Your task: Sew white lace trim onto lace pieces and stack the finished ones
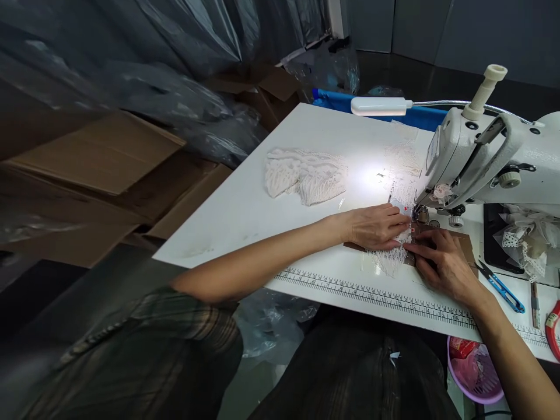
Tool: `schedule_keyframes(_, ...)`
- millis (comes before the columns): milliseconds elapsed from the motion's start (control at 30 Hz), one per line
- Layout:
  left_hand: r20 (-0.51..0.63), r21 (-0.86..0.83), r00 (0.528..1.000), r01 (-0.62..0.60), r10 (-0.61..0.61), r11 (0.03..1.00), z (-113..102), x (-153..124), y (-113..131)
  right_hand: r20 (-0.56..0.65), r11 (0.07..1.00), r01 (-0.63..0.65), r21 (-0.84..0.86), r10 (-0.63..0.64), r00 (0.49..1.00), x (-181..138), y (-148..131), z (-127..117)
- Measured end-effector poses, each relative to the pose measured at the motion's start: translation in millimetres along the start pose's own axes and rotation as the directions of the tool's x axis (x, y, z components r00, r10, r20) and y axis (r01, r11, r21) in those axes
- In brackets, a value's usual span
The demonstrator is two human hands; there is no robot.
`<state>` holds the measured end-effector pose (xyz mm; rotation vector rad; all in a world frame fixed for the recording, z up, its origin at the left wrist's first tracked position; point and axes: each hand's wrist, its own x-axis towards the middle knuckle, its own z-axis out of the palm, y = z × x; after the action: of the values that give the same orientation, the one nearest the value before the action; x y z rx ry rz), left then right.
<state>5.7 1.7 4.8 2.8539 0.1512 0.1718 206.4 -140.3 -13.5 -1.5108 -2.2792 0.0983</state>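
A strip of white lace (391,261) lies under the needle area of a white sewing machine (459,151). My left hand (377,226) rests on this lace just left of the presser foot, its fingers together and bent down onto the fabric. On the near right side, my right hand (446,259) has thumb and forefinger at the lace's edge, close to the left fingertips. Beneath both hands is a flat brown piece (466,245), partly covered. The lace continues behind the needle, washed out by lamp light. Exactly what the fingertips pinch is partly hidden.
A gathered pile of white lace (306,175) lies left on the white table (245,216). Blue thread snips (503,289), a pen-like tool (535,306) and red-handled scissors (553,329) lie right. A lamp (380,106) hangs above. Cardboard boxes (96,154) stand left; a purple basket (487,391) is below.
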Motion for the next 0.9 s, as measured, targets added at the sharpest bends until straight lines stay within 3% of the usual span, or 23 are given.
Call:
schedule_keyframes(233,0.029,0.324,0.999,-0.037,0.029,0.945,0,-1,12,-0.002,0.998,0.022,-0.05,-0.022,1.0,0,-1,0)
schedule_keyframes(400,-0.018,0.474,1.0,-0.002,0.012,0.88,2,4,13,-0.087,0.992,0.082,-0.1,-0.091,0.992,5,5,3)
schedule_keyframes(633,-0.131,0.434,0.991,0.053,0.005,0.899,6,4,4,-0.091,0.989,0.05,-0.139,-0.063,0.994,10,7,2)
schedule_keyframes(900,-0.162,0.365,0.987,0.073,-0.014,0.928,11,2,1,-0.087,0.993,0.028,-0.119,-0.038,0.995,8,6,4)
